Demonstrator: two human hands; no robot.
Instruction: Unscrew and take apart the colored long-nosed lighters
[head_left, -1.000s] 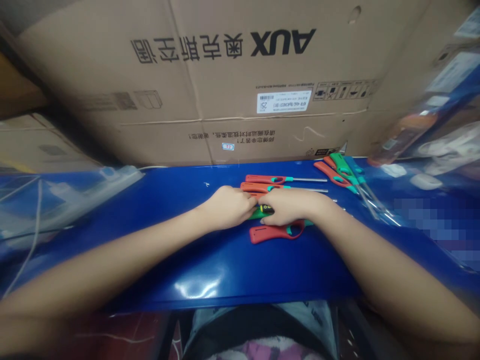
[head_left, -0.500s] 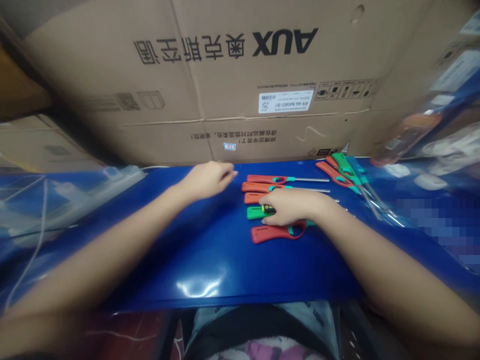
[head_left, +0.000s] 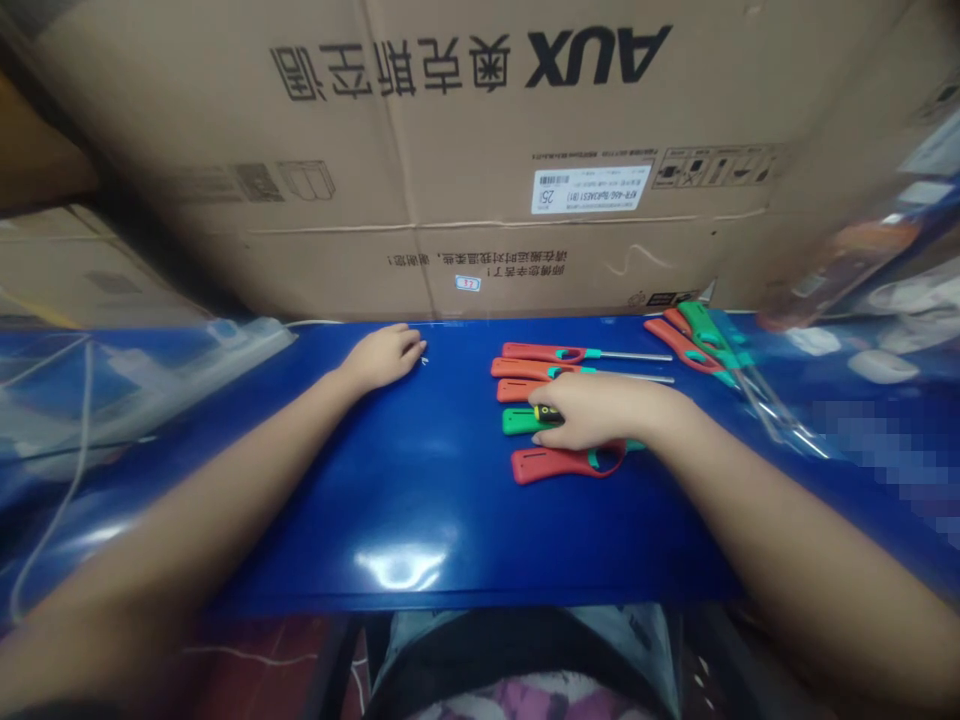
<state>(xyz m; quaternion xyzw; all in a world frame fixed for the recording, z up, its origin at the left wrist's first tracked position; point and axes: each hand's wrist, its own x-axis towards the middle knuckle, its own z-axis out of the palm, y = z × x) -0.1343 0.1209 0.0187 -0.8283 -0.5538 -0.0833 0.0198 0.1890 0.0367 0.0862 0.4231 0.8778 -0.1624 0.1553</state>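
Observation:
Several long-necked lighters lie in a column on the blue table [head_left: 315, 520], handles to the left. Farthest back is a red lighter [head_left: 536, 352], then an orange lighter [head_left: 525, 368]. Nearer are another orange one, partly covered, a green lighter [head_left: 517, 421] and a red lighter [head_left: 551, 465]. My right hand [head_left: 600, 408] rests over the middle ones, closed around a black-and-yellow tool handle [head_left: 550, 413] whose other end is hidden. At the table's back, my left hand [head_left: 381, 357] lies with fingers loosely extended, beside a tiny white piece [head_left: 424, 361].
A large cardboard box [head_left: 337, 265] stands behind the table. At the back right lies a pile of lighters [head_left: 686, 345] near a bottle [head_left: 832, 270] and a white object [head_left: 885, 366]. Clear plastic [head_left: 180, 400] and a white cable [head_left: 79, 450] lie left.
My left hand has moved left and its curled fingers have loosened onto the table. The tiny white piece now shows beside it. My right hand keeps its hold; the view has shifted slightly.

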